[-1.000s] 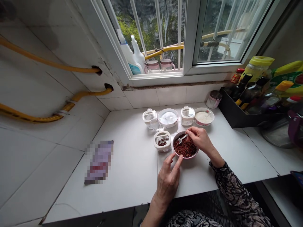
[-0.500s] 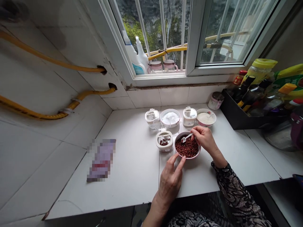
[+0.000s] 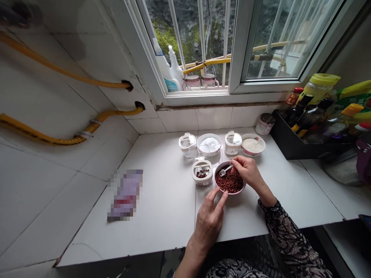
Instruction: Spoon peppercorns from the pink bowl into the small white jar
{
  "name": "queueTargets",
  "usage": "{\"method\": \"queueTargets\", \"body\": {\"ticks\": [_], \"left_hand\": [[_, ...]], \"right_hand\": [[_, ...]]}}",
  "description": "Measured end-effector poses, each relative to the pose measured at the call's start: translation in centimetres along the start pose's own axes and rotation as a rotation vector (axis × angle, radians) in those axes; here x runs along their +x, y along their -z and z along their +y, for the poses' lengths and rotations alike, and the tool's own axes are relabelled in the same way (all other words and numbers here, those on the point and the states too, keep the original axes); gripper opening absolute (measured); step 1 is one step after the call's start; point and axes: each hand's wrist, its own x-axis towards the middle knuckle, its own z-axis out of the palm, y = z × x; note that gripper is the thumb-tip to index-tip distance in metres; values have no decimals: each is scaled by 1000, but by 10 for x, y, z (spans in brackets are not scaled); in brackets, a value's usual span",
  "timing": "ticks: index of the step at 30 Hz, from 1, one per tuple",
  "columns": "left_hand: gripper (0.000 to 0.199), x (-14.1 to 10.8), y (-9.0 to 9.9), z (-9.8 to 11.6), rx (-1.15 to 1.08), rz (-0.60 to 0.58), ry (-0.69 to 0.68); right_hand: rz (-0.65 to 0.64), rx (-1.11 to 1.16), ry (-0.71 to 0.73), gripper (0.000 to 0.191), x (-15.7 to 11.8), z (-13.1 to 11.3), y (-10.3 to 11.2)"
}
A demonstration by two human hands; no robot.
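Observation:
A small white plastic spoon (image 3: 223,172) is pinched in my right hand (image 3: 246,170), its scoop just over the dark red peppercorns (image 3: 232,182) in a pink-rimmed bowl (image 3: 232,193). The scoop looks mostly bare, though small bits are hard to make out. My left hand (image 3: 209,218) rests at the bowl's near left side, its fingers apart and two fingertips touching the rim. Just left of the bowl stands a small clear spice jar (image 3: 202,172) with its lid raised and a few peppercorns inside.
Behind are two more lidded jars (image 3: 187,143) (image 3: 232,143), a bowl of white grains (image 3: 209,144) and a bowl of off-white grains (image 3: 253,145). A black box of bottles (image 3: 301,144) stands right. A blurred purple packet (image 3: 126,195) lies left on the white counter (image 3: 165,193).
My right hand has shifted slightly left, carrying the spoon's scoop toward the left part of the bowl. My left hand stays at the rim.

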Motion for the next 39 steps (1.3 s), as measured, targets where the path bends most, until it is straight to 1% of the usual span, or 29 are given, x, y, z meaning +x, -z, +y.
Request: {"method": "queueTargets", "body": {"ticks": [9,16,20,22,28,32,35,39], "left_hand": [[67,0,-2,-1,12,12,-4],[66,0,1,-1,20,-10,-12],[66,1,1,-1,21,-5,-15],[66,1,0,0,20,-2,-11],[65,0,0,0,13,-8,-9],[65,1,0,0,10,1,-7],[65,1,0,1,10,3,-4],[66,0,-1,0,10,0,-4]], "right_hand": [[-4,10,7,24,0,-3,-4],[-16,131,-89,24,1,2,-2],[-36,88,-43,24,0,0,-4],[-45,89,-42,24,0,-1,-5],[-43,226,-171,26,2,0,-1],[-41,288,-179,31,3,0,4],[-69,365,-198,34,4,-2,8],[-91,491,-203,38,5,-10,4]]}}
